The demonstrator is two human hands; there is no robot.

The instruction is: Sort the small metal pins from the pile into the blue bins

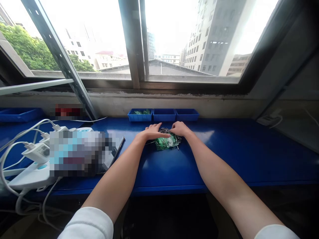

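Observation:
A heap of small, thin metal pieces (178,141), dark and silvery, like screws or pins, lies on the blue table (164,169). Among them, toward the front, are green pieces (163,143) that look like small plastic packets or boards. My left hand (152,132) is over the heap's left side, palm down, fingers stretched out and thumb reaching across the green pieces. At the heap's right back edge my right hand (180,128) has its fingers curled together. Whatever its fingertips hold is too small to make out.
Behind the heap stand a blue bin with green pieces (140,115), a middle blue bin (164,115) and a right blue bin (187,115). To the left are a white power strip (32,174) with chargers and cables, and a phone-like device (117,151). A metal post (59,56) slants before the window.

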